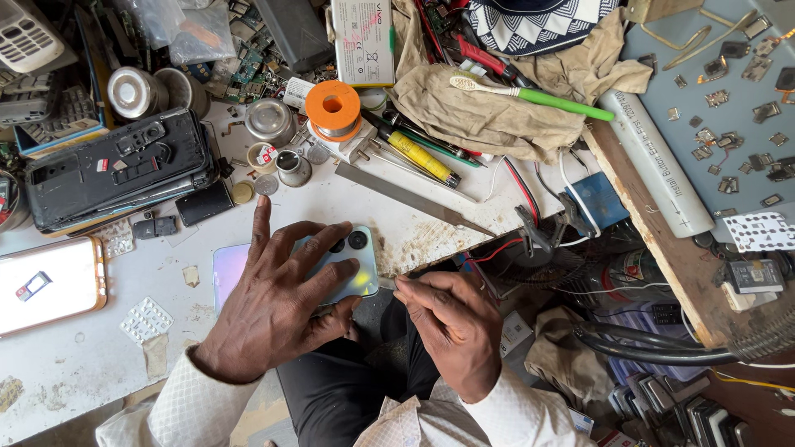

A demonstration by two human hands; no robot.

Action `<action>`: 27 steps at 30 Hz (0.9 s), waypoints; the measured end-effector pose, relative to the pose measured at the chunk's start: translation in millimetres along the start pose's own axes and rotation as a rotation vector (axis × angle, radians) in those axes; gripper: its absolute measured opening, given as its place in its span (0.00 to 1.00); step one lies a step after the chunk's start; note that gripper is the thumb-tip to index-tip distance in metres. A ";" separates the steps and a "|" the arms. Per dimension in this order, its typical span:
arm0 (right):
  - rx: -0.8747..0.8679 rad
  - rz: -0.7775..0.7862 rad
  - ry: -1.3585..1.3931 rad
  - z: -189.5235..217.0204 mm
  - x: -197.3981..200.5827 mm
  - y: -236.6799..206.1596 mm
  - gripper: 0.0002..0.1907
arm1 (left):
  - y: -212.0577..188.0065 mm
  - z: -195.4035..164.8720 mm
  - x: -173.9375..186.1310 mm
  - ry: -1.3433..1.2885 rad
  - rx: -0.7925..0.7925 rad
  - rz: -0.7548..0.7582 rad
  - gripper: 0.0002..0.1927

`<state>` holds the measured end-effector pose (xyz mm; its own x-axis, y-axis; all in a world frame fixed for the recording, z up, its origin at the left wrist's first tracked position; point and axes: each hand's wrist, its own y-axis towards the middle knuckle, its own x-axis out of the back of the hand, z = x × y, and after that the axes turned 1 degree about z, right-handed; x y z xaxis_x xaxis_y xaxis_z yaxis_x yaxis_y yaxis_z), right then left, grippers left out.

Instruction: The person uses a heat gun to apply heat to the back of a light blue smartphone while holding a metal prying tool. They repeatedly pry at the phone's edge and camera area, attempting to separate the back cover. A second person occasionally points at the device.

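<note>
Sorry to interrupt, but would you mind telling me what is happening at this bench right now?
A person sits at a cluttered white workbench. The left hand lies flat on a light blue phone placed face down at the bench edge, pressing it in place. The right hand is at the phone's corner, fingertips pinched together; whether they hold anything is too small to tell. An opened black phone, an orange solder spool and a green toothbrush lie behind.

Left hand [277, 310] lies flat with fingers spread; right hand [451, 327] is curled, fingertips pinched together.
</note>
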<state>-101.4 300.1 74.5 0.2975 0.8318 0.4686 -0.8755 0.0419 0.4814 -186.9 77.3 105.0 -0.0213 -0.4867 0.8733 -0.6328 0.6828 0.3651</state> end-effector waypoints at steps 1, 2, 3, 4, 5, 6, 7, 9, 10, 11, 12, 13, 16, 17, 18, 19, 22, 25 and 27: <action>-0.018 0.011 -0.004 1.6 2.2 -0.5 0.17 | -0.1 -1.5 0.0 -0.002 0.004 0.001 0.20; -0.035 0.022 -0.008 3.4 5.0 -1.3 0.17 | 0.2 -3.1 0.2 -0.003 0.002 0.002 0.20; -0.052 0.034 -0.013 4.9 6.2 -1.1 0.16 | 0.6 -2.9 0.4 -0.005 0.001 0.002 0.21; -0.078 0.045 0.001 6.9 8.6 -2.1 0.16 | 0.4 -5.0 1.0 -0.006 -0.001 0.005 0.21; -0.104 0.056 0.015 8.9 11.0 -2.4 0.16 | 0.2 -7.2 1.4 -0.007 -0.002 0.003 0.21; -0.128 0.068 0.029 10.7 13.1 -2.8 0.16 | 0.0 -9.4 1.8 -0.008 -0.004 0.001 0.21; -0.107 0.062 0.003 12.4 14.8 -2.8 0.15 | -0.4 -11.3 2.6 -0.009 -0.005 -0.001 0.20; -0.063 0.052 -0.050 15.8 18.5 -2.8 0.14 | -1.4 -14.8 4.7 -0.007 -0.005 0.006 0.21; -0.079 0.060 -0.038 18.4 20.3 -3.7 0.14 | -2.5 -16.5 5.9 -0.007 -0.006 0.010 0.21; -0.094 0.067 -0.026 21.1 22.0 -4.6 0.13 | -3.3 -18.1 7.4 -0.012 -0.002 0.015 0.22; -0.108 0.075 -0.013 24.0 23.4 -5.7 0.13 | -4.4 -19.7 9.2 -0.017 0.002 0.019 0.23; -0.101 0.071 -0.032 27.1 25.1 -6.7 0.13 | -6.1 -21.6 11.2 -0.021 0.007 0.023 0.25; -0.085 0.061 -0.083 39.4 29.8 -13.6 0.12 | -13.9 -30.6 17.7 -0.028 0.008 0.034 0.27; -0.081 0.056 -0.096 44.2 30.5 -16.9 0.11 | -17.2 -34.6 19.3 -0.026 0.013 0.035 0.27; -0.077 0.052 -0.109 50.0 31.2 -20.9 0.11 | -21.4 -39.6 20.8 -0.024 0.021 0.035 0.28; -0.069 0.060 -0.120 55.7 32.8 -25.1 0.11 | -26.4 -44.9 23.2 -0.021 0.028 0.034 0.28; -0.034 0.081 -0.157 73.8 39.1 -39.5 0.11 | -46.3 -60.9 33.3 -0.033 0.050 0.067 0.30; 0.012 0.089 -0.186 94.9 45.8 -57.9 0.11 | -68.7 -80.6 44.0 -0.049 0.032 0.040 0.32; 0.024 0.087 -0.177 109.7 51.9 -71.5 0.11 | -80.4 -96.1 51.1 -0.056 0.043 0.037 0.33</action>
<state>18.4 279.6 145.6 0.2856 0.7215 0.6308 -0.8921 -0.0403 0.4500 -62.7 49.9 151.3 -0.0877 -0.4922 0.8660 -0.6634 0.6774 0.3178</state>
